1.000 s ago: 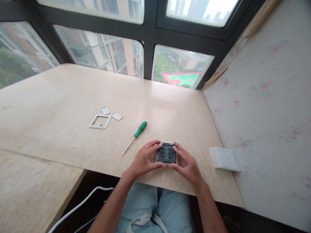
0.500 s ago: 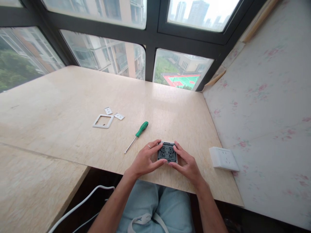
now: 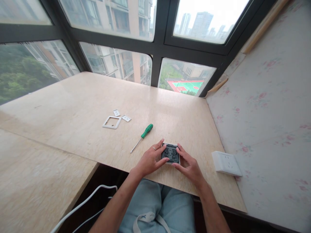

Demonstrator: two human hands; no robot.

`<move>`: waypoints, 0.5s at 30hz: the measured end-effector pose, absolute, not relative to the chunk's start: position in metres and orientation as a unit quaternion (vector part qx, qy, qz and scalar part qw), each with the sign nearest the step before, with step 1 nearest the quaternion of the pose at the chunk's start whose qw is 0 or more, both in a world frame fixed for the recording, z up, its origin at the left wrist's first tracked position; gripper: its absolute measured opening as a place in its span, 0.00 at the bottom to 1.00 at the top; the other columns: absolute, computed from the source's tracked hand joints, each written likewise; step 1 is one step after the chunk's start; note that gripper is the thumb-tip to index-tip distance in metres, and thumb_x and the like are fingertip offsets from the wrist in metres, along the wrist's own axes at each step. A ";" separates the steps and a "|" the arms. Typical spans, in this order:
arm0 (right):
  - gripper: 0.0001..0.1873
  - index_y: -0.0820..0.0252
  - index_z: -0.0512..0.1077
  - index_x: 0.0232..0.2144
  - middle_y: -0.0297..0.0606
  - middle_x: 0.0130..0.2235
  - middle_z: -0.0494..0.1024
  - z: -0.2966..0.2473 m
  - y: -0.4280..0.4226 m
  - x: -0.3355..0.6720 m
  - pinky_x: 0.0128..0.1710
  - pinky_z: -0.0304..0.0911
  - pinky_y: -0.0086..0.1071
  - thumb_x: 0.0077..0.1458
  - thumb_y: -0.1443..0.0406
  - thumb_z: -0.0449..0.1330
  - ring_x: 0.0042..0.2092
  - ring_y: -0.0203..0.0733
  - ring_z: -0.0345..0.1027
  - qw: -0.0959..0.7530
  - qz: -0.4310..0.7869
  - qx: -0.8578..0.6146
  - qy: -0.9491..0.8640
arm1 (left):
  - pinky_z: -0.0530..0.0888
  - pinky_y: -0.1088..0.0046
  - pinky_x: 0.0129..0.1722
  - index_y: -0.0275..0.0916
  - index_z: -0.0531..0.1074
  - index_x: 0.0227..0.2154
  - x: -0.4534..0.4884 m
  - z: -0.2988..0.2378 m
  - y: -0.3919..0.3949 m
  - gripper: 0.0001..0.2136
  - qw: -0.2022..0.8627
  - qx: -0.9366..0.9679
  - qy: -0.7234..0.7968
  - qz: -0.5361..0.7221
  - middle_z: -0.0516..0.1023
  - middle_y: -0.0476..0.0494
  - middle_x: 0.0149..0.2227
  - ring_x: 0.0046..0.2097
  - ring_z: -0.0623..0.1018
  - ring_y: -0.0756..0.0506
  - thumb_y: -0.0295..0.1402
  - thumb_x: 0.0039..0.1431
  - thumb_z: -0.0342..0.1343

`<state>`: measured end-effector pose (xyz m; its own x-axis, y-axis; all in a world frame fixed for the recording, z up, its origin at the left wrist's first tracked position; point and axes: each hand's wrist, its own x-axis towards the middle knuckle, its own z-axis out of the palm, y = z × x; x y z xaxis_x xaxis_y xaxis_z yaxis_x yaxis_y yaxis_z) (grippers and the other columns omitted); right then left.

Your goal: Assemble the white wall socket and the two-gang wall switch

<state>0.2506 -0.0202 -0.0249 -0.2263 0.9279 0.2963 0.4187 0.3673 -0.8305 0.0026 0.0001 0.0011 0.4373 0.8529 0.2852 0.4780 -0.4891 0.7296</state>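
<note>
A square wall switch with its dark inner face up lies at the front of the table, between both hands. My left hand grips its left side, fingers at the far edge and thumb at the near edge. On the right side my right hand holds it the same way. A green-handled screwdriver lies beyond my left hand, its tip toward the near left. Farther left rest a white square frame and two small white switch covers.
A white wall socket box stands at the right by the flowered wall. Windows with dark frames border the table's far side. A white cable hangs below the front edge at left.
The camera view has shifted, so everything sits slightly farther right and lower. Both hands keep their hold on the wall switch, with hardly any movement of their own.
</note>
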 end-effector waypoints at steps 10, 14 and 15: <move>0.32 0.50 0.67 0.63 0.46 0.71 0.59 -0.027 -0.021 0.253 0.68 0.54 0.58 0.58 0.59 0.67 0.70 0.56 0.55 0.400 0.356 -0.466 -0.704 | 0.68 0.54 0.66 0.41 0.66 0.63 0.003 0.005 -0.001 0.28 0.285 0.796 0.434 0.313 0.65 0.34 0.68 0.68 0.67 0.38 0.46 0.64 0.59; 0.31 0.49 0.67 0.62 0.46 0.71 0.60 -0.026 -0.020 0.252 0.68 0.54 0.57 0.57 0.59 0.68 0.70 0.55 0.55 0.405 0.372 -0.463 -0.695 | 0.67 0.54 0.66 0.42 0.65 0.64 0.003 0.007 -0.002 0.28 0.285 0.798 0.436 0.303 0.64 0.35 0.68 0.68 0.67 0.38 0.46 0.64 0.58; 0.31 0.49 0.68 0.62 0.46 0.71 0.60 -0.026 -0.020 0.252 0.68 0.55 0.57 0.57 0.59 0.68 0.70 0.55 0.55 0.408 0.372 -0.464 -0.693 | 0.67 0.54 0.66 0.42 0.65 0.64 0.003 0.007 -0.003 0.28 0.283 0.799 0.437 0.301 0.64 0.35 0.69 0.68 0.66 0.38 0.47 0.65 0.57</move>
<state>0.2522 -0.0201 -0.0257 -0.2367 0.9464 0.2198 0.3389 0.2924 -0.8942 0.0029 -0.0026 0.0073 0.4373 0.8686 0.2329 0.5277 -0.4576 0.7156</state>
